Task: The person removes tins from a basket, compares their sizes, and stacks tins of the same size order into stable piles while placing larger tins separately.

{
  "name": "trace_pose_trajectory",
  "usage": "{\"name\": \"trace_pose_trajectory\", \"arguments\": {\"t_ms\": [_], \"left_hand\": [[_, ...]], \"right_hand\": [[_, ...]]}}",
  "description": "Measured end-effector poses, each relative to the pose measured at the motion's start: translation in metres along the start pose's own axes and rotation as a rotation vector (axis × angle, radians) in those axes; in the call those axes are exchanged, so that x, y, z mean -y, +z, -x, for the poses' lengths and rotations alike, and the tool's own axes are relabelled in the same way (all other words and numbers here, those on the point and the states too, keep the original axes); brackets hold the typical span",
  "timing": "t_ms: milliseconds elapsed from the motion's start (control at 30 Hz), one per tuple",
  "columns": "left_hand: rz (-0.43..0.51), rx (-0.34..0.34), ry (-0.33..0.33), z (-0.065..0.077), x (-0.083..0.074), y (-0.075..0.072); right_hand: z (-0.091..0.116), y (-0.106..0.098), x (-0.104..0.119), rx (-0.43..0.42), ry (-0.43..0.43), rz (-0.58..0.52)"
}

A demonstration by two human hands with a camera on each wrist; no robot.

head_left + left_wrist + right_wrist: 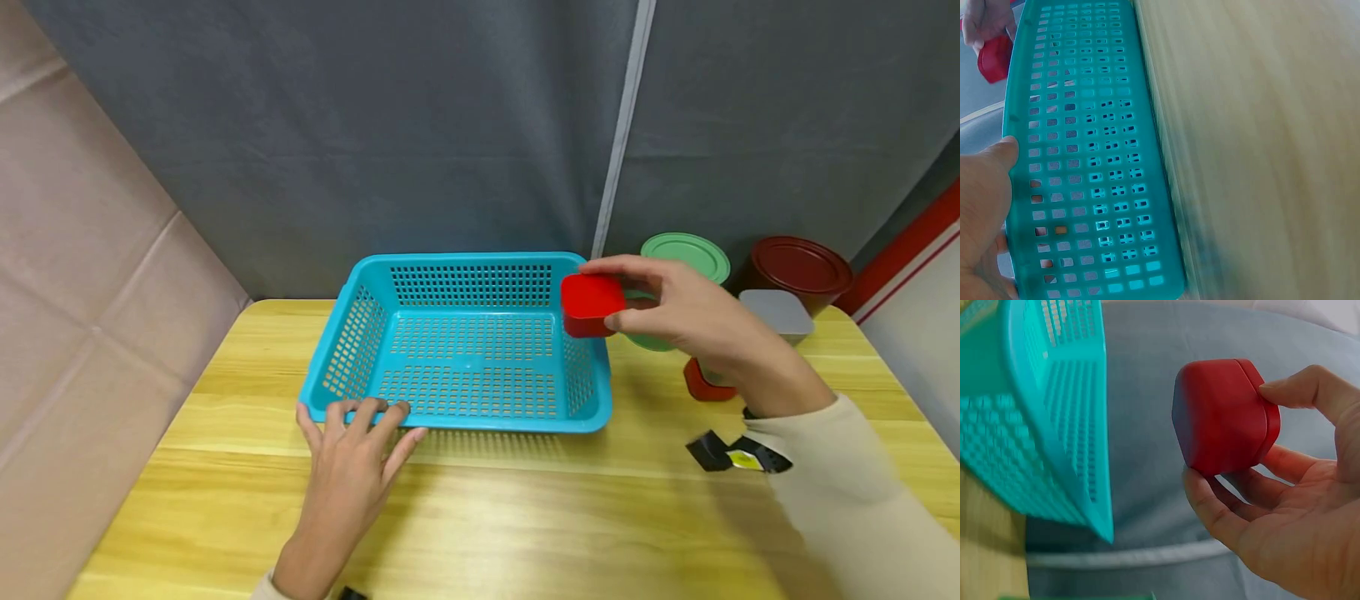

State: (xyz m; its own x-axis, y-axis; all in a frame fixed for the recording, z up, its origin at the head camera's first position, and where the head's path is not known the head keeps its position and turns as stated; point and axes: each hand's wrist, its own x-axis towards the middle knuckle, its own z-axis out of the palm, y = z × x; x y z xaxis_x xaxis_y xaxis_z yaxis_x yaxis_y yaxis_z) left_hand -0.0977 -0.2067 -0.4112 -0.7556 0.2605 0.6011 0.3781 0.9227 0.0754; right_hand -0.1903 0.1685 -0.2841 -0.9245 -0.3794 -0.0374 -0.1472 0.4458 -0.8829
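A turquoise plastic basket (457,423) with perforated walls stands on the wooden table, its inside bare. My left hand (348,467) grips its near rim close to the left corner; the left wrist view shows the thumb (1007,153) against the outer wall. My right hand (693,312) pinches a small red lidded tin (592,302) with rounded corners. That tin is held up over the basket's right end in the head view. In the right wrist view, the thumb presses near the lid seam of the tin (1225,419) and fingers support it from the other side.
Right of the basket stand a green round-lidded tin (686,250), a dark red round tin (801,265), a grey tin (776,310) and a red-orange tin (705,383). Part of another green item (651,340) shows below my right hand. A grey curtain (375,150) hangs behind the table.
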Motion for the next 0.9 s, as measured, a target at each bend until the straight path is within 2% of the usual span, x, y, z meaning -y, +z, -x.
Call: {"name": "trace_pose_trajectory", "arguments": {"t_ms": [267, 567, 667, 800, 900], "left_hand": [[-0.006, 0.001, -0.006, 0.0, -0.001, -0.001], [-0.002, -0.008, -0.002, -0.001, 0.0, -0.002], [0.004, -0.014, 0.002, 0.0, 0.0, -0.001], [0.007, -0.017, 0.005, 0.0, 0.0, -0.001], [0.004, -0.014, -0.001, -0.001, -0.001, -0.001]], "right_hand": [[0.028, -0.04, -0.025, -0.135, 0.007, 0.101], [0.05, -0.067, -0.045, -0.238, -0.003, 0.132], [0.056, -0.075, -0.053, -0.254, -0.026, 0.116], [0.062, -0.089, -0.069, -0.236, -0.109, -0.025], [0.065, -0.1, -0.081, -0.243, -0.133, -0.072]]}}
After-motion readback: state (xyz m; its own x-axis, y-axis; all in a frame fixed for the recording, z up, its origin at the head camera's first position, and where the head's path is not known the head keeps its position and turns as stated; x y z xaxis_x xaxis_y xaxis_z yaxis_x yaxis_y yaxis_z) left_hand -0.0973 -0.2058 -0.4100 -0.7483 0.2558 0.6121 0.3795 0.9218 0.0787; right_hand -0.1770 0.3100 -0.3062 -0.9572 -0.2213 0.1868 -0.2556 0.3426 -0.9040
